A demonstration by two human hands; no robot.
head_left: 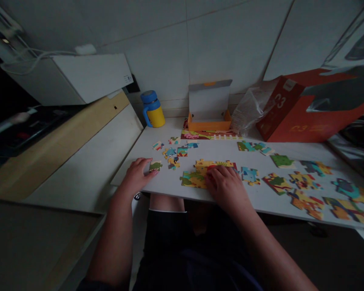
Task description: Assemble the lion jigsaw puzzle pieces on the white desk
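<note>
From the head camera, a white tabletop (166,188) carries many jigsaw puzzle pieces (172,152) in bright colours, and only a part of them is put together. The biggest joined group (194,180) lies in front of the person, mostly under the right hand (226,186). This hand lies on the group with the fingers a little curved; I cannot tell if it grips a piece or only presses on it. The left hand (136,176) is open and flat on the tabletop, and its fingertips (156,171) are just at a small green and yellow piece (155,165), which seems loose.

Many pieces are left apart. A scattered cluster lies ahead of the left hand, and more lie on the right side of the tabletop, some of them in small joined pairs (255,147). The right-side pieces (306,204) are not connected to the main group.

Behind the pieces stands an orange box tray (209,126) with its grey lid (209,101) raised; I cannot see inside it. It stands on a printed picture sheet (200,135). Next to it are a clear plastic bag (250,109) and a tilted red-orange carton (291,117). A blue and yellow mug-bottle (153,109) stands at the back left corner.
</note>
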